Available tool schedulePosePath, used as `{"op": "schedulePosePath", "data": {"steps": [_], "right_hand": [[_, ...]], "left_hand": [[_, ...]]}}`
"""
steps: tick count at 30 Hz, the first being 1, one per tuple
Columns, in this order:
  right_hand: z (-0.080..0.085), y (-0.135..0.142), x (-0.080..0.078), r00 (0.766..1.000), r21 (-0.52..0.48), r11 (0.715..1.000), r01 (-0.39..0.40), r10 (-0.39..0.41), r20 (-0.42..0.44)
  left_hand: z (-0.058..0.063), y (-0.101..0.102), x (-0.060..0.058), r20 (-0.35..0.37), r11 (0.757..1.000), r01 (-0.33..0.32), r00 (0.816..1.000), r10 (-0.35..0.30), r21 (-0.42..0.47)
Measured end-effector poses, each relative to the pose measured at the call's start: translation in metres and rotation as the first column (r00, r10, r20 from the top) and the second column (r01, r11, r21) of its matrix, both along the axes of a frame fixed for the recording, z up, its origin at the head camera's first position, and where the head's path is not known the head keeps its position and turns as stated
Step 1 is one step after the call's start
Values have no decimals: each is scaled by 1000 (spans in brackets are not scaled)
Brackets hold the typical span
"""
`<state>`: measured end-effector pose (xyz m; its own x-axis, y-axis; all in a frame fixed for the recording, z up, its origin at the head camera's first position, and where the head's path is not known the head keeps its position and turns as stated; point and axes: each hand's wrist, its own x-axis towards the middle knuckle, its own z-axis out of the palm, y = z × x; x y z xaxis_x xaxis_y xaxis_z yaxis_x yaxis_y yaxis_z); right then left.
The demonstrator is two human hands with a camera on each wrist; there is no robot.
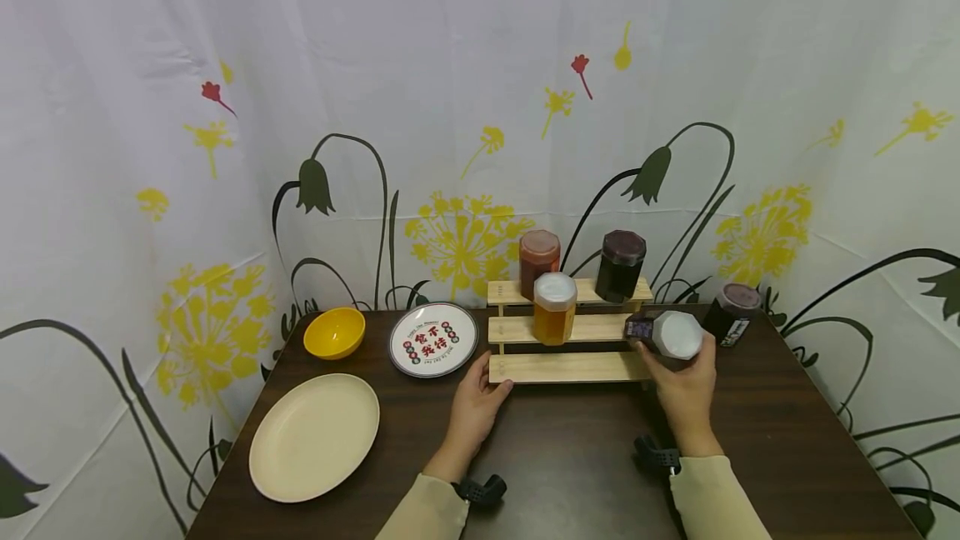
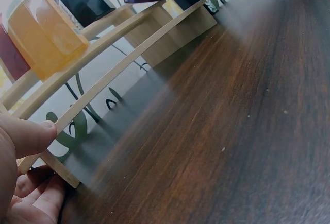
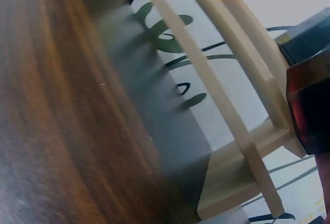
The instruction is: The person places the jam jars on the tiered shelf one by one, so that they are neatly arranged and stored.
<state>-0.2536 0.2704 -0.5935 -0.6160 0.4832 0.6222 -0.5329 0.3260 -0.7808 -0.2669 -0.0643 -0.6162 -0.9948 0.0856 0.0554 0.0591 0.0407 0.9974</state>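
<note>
A three-step wooden rack [image 1: 570, 367] stands at the back of the table. My left hand [image 1: 472, 411] grips its left end, the thumb on the lowest step and fingers curled underneath in the left wrist view. In my right hand [image 1: 688, 397] is a dark jar with a white lid [image 1: 678, 335], held at the rack's right end; in the right wrist view its dark body [image 3: 312, 100] overlaps the steps. On the middle step sits a honey-coloured jar [image 1: 553, 315]. The top step carries a reddish jar [image 1: 538, 261] and a black jar [image 1: 621, 265].
Right of the rack, another dark jar [image 1: 731, 315] stands on the table [image 1: 577, 457]. To the left are a yellow bowl [image 1: 334, 333], a white plate with red lettering [image 1: 412, 323] and a large cream plate [image 1: 315, 440]. A flower-patterned curtain [image 1: 465, 107] hangs behind.
</note>
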Motion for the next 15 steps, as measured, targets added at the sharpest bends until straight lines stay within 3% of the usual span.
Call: {"op": "schedulePosePath", "data": {"steps": [10,15], "right_hand": [[-1,-4,-3,992,84,994,-65,55,118],[-2,-4,-3,984,47,992,-114,107,143]], "left_hand": [[5,0,1,-13,1000,-4,1000,4,1],[3,0,3,-6,1000,-1,1000,1,0]]}}
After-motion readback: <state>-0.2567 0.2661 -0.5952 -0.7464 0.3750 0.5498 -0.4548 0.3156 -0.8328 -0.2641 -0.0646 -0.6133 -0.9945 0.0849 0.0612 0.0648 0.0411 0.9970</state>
